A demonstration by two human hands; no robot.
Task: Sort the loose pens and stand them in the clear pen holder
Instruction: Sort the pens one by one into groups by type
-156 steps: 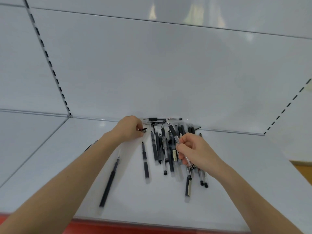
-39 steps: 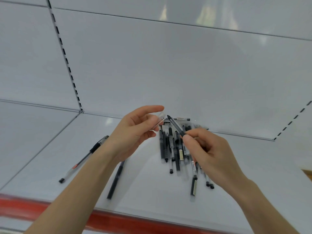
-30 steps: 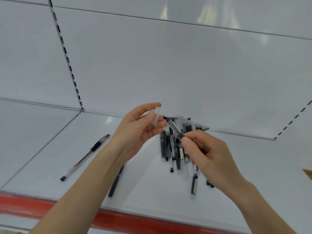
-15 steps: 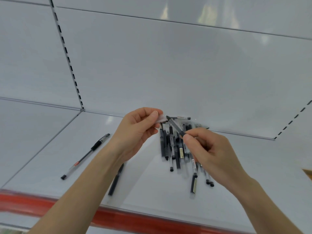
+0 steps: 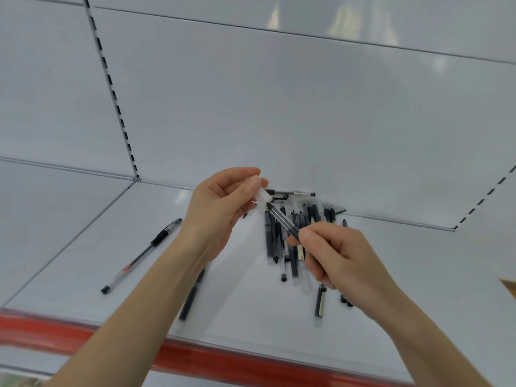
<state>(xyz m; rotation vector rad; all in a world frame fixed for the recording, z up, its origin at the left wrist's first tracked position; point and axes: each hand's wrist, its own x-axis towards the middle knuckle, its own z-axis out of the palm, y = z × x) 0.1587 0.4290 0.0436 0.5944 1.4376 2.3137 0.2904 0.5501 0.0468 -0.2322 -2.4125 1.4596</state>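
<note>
Pen (image 5: 283, 220) held above shelf (image 5: 251, 311), pinched in right grip (image 5: 340, 261), tip meeting clear cap (image 5: 264, 195) pinched by left grip (image 5: 220, 210). Pile (image 5: 269, 241) of dark pens lies on shelf beneath, near back wall (image 5: 307, 121). Clear pen (image 5: 142, 254) lies apart at far left; 1 dark pen (image 5: 192, 294) partly under left forearm.

Black pens (image 5: 282, 241) on white shelf (image 5: 111, 247), red shelf edge (image 5: 223, 358), clear frosted cap (image 5: 264, 196)

On my feed I see a left hand (image 5: 217, 210) and right hand (image 5: 337, 258), both bare, short-nailed, on forearms (image 5: 156, 297) uncovered to the view's lower edge.
</note>
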